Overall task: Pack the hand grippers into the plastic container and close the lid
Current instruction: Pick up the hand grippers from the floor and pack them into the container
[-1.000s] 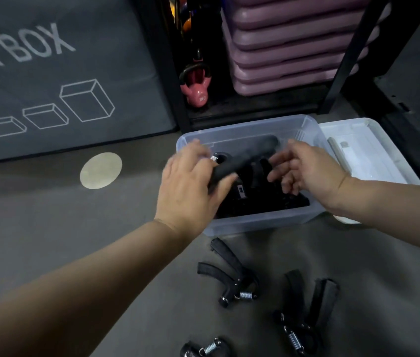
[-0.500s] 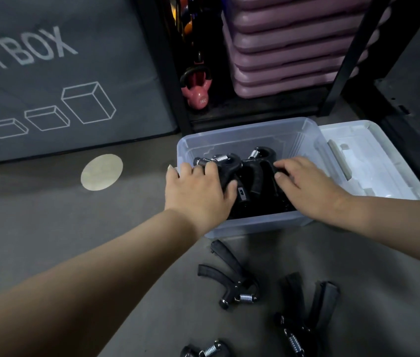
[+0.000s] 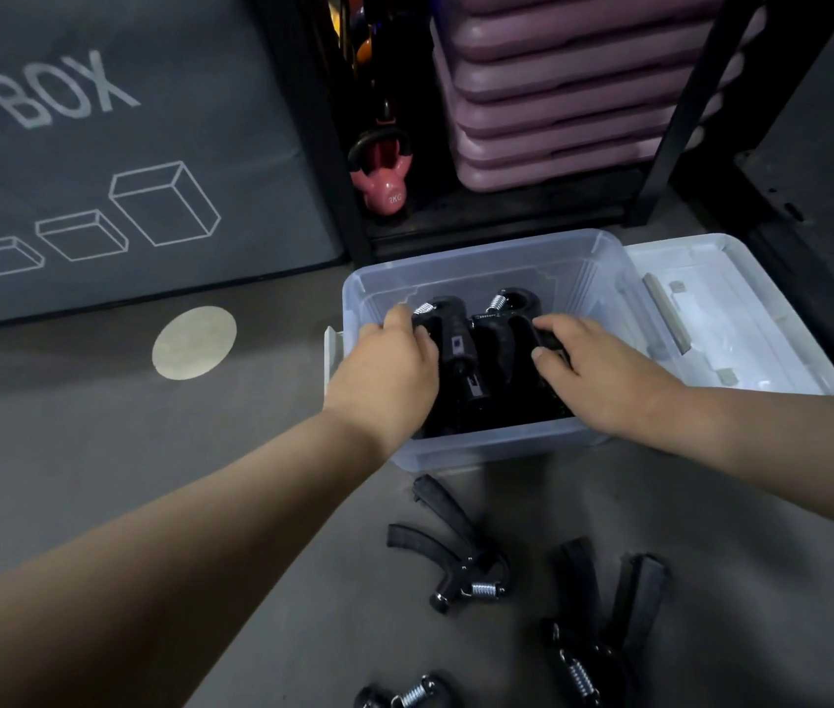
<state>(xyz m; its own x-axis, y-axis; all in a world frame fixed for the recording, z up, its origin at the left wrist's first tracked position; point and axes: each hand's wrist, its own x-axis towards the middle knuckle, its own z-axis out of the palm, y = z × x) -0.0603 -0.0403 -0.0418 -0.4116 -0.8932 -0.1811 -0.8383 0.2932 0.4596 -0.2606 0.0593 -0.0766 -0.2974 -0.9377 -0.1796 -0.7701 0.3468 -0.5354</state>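
Note:
The clear plastic container stands open on the floor with several black hand grippers packed upright inside, their springs at the far end. My left hand reaches into the left side and grips the leftmost gripper, thumb against its handle. On the right side, my right hand curls its fingers over a gripper handle. The white lid lies flat just right of the container. Three more grippers lie on the floor in front: one in the middle, one at the right, one at the bottom edge.
A black rack behind the container holds a pink kettlebell and stacked purple step platforms. A grey soft box stands at the left. A pale round marker sits on the grey floor.
My left hand brought a gripper down into the container. Both hands then sank lower among the packed grippers and have stayed on them.

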